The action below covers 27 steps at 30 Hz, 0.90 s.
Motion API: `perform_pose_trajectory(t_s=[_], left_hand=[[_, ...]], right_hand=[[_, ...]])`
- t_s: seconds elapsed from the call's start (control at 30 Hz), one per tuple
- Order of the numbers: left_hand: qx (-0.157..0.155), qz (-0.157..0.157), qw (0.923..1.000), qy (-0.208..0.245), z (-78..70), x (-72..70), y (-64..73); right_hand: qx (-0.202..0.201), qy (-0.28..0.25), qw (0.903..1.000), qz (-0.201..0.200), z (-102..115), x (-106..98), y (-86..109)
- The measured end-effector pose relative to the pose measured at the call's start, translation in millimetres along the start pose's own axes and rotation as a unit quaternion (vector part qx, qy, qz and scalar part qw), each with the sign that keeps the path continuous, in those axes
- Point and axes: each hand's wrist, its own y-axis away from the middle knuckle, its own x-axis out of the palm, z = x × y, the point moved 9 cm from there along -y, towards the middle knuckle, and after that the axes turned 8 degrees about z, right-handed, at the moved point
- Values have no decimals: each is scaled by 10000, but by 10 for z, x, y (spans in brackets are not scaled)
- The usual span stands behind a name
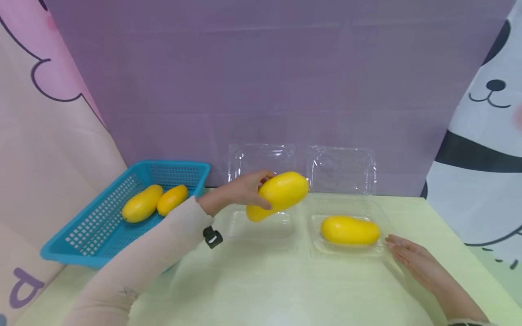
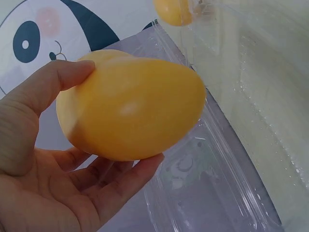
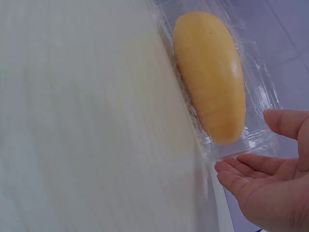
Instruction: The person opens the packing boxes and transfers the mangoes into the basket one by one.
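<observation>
My left hand grips a smooth, oblong yellow fruit, papaya-like in shape, and holds it tilted above the left clear plastic clamshell box. In the left wrist view the thumb lies on one side of this fruit and the fingers curl under the other. A similar yellow fruit lies lengthwise in the right clamshell box. Beside that box's right end is my right hand, with nothing in it. Its fingers are relaxed, fingertips right at the rim in the right wrist view.
A blue perforated plastic basket stands at the left, holding two more yellow fruits. Both box lids stand raised against the purple backdrop. Printed curtains flank the pale table.
</observation>
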Motion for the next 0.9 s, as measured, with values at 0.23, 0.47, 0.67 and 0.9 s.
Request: perform_pose_trajectory(t_s=[0.23, 0.47, 0.67, 0.9], left_hand=[[-22, -267, 9996, 78, 117, -85, 144], [-139, -335, 9991, 219, 233, -148, 319], [-319, -344, 9985, 278, 393, -204, 463], [-454, -415, 9965, 560, 587, -305, 575]], right_hand=[[202, 52, 9998, -29, 8, -1, 12], [434, 166, 9989, -35, -10, 2, 12], [463, 94, 9989, 32, -59, 28, 12], [260, 189, 9995, 39, -59, -20, -11]])
